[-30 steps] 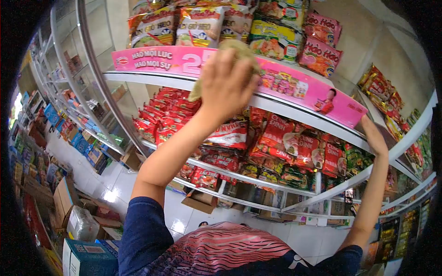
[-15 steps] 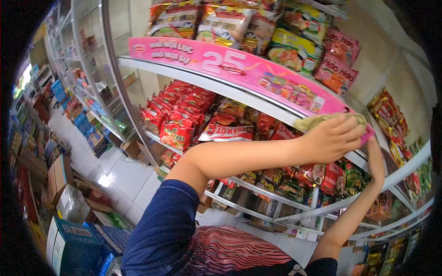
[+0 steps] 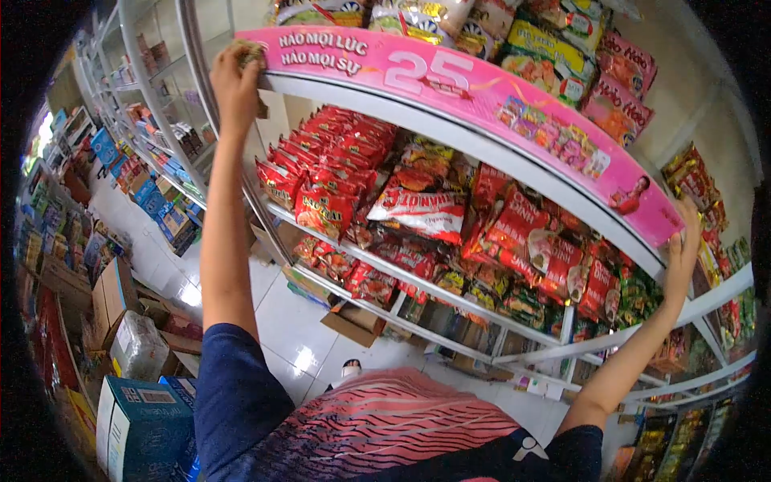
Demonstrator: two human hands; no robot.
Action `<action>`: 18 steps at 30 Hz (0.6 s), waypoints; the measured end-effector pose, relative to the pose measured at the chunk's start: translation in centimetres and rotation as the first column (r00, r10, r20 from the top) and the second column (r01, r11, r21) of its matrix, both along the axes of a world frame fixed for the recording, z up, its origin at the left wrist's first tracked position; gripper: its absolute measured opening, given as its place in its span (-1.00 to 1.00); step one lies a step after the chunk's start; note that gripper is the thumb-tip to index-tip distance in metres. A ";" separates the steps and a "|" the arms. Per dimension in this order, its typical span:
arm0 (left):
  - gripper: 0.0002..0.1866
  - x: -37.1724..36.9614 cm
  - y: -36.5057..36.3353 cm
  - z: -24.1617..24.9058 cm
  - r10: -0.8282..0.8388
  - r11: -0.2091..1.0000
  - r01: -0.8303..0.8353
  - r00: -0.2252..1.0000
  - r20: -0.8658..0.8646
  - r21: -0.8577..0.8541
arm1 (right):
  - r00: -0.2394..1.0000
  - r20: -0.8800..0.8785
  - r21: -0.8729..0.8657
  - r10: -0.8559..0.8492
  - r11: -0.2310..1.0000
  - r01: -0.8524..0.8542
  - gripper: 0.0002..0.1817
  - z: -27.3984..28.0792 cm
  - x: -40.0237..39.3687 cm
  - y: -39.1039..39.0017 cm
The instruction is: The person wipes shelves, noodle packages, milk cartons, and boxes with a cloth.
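Note:
A long pink promotional strip with white lettering and a large "25" runs along the front edge of a white shelf. At its left end my left hand is closed on a folded greenish-brown cloth, pressed against the strip's end; part of the cloth hangs below the fingers. My right hand grips the strip's far right end, thumb in front and fingers partly behind the edge. Bags of noodles stand above the strip, and red packets are stacked on the shelf below.
A metal shelf frame rises beside my left hand, with glass shelving further left. Curved metal rails lie under my right arm. Cartons and a blue box crowd the lower left. An open cardboard box sits on the tiled floor.
My left hand has travelled with the cloth from the strip's right end to its left end. My right hand stays at the right end. The view has shifted slightly.

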State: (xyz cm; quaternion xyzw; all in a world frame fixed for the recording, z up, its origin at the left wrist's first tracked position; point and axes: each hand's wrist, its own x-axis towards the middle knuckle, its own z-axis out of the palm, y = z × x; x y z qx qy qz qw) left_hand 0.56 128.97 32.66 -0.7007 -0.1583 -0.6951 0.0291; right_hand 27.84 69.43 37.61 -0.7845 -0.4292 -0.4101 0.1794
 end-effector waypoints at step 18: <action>-0.53 3.6 -23.5 -27.9 -0.582 -0.730 0.334 0.155 0.798 -0.597 | 0.646 -0.722 0.091 0.248 0.960 -0.267 -0.31 -31.3 -18.9 23.9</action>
